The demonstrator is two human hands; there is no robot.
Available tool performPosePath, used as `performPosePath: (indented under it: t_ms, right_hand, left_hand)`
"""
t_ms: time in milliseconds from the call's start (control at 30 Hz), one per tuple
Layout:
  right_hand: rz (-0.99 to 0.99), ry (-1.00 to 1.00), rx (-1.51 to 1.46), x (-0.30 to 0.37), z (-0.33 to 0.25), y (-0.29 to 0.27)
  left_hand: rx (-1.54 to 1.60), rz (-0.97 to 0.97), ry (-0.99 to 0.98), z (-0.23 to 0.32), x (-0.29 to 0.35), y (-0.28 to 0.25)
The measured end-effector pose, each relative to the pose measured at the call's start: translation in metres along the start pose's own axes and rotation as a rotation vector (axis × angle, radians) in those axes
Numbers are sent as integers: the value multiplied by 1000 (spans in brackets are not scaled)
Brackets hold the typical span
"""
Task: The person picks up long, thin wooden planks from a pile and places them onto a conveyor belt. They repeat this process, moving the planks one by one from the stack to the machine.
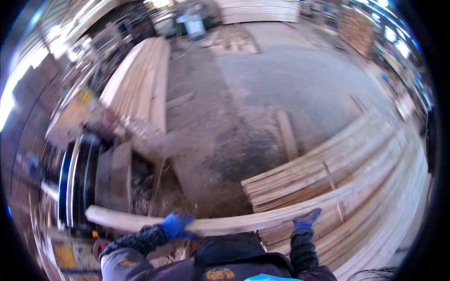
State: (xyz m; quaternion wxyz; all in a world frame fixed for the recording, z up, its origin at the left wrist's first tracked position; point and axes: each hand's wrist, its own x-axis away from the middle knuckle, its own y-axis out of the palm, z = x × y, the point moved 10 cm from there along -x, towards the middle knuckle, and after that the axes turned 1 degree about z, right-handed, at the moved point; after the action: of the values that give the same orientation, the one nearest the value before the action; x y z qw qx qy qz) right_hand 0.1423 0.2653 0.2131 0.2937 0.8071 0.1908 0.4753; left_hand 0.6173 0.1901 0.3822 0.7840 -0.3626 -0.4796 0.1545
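Both hands in blue gloves, on one long pale wood plank (220,224) held crosswise in front of the body, low in view. Left hand (176,225) is curled round the plank's near edge, approx a third in from its left end, fingers wrapped over the top face. Right hand (307,219) sits further along to the right, palm on the plank w/ fingers pointing up and away; can't tell if it's fully closed round the board or just pressing on it. Dark knit sleeves on both forearms.

Plank's left end sticks out free over a dark machine (93,178) w/ shiny rails at the left. Its right part runs up onto a big stack of similar planks (356,178) filling the right side, touching the stack's top layer.

A second lumber stack (140,89) lies further back left, angled away. Betw the two stacks: grey concrete floor (281,79), dusty, w/ a loose board (286,133) lying on it. More timber piles at the far wall, blurred. Left edge of view is blurred, details not readable.
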Motion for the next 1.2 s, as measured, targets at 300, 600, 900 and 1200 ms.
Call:
performPosePath:
  t_ms: [300,600,900,1200]
  right_hand:
    - [-24,-234,253,-27,-4,3]
    - [-417,-414,317,1,-3,124]
    - [-327,-1090,1097,55,26,208]
    - [-586,92,-201,30,272,162]
  left_hand:
    - [-59,433,108,-63,-6,-18]
    - [-50,606,89,-118,1,-70]
    - [-137,866,98,-278,61,-77]
    - [-534,360,-322,-363,57,-45]
